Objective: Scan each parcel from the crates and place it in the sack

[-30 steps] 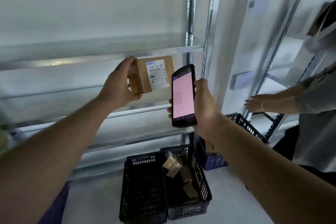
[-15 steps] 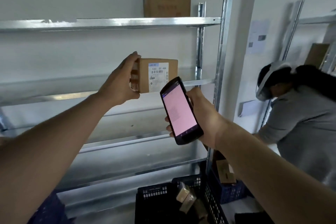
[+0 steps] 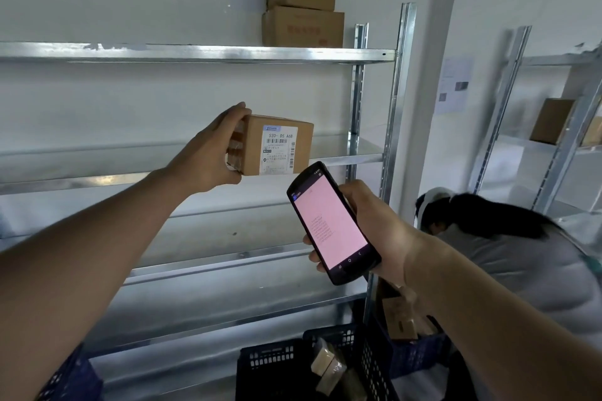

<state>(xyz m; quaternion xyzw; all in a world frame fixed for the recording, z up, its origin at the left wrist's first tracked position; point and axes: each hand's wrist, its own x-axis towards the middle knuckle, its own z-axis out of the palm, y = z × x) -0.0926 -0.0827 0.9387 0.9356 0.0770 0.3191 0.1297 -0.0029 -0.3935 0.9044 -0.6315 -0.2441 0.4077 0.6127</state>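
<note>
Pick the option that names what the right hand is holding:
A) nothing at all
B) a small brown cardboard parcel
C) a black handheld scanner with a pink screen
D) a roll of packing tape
C: the right hand grips the black handheld scanner with a pink screen, while the small brown cardboard parcel is held up by the left hand.

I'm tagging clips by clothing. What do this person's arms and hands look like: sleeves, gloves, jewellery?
The left forearm and right forearm are bare, with no sleeve in view. The left hand and right hand wear no gloves; no watch, ring or band shows.
</note>
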